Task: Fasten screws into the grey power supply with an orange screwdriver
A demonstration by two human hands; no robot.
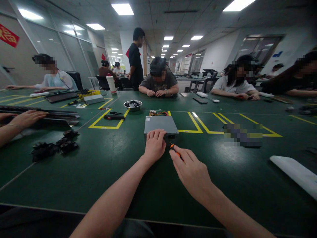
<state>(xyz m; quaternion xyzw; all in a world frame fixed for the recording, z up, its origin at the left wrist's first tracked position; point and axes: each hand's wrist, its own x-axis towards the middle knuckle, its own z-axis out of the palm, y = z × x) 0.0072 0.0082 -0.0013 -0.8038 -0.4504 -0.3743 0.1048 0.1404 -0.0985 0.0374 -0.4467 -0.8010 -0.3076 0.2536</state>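
Note:
A grey metal power supply box [160, 125] lies on the green table [104, 165] in front of me, with coloured wires [158, 113] at its far end. My left hand [155, 145] rests on the box's near edge, fingers curled over it. My right hand [190, 170] grips a small orange-handled screwdriver [176, 152], its tip pointing at the box's near right corner.
Black fan parts [53, 145] lie at left. A metal bowl [132, 105] and a black tool [114, 116] sit beyond, inside yellow floor-tape marks. A white panel [294, 172] lies at right. A co-worker's hand [23, 119] rests at far left; several people sit around the table.

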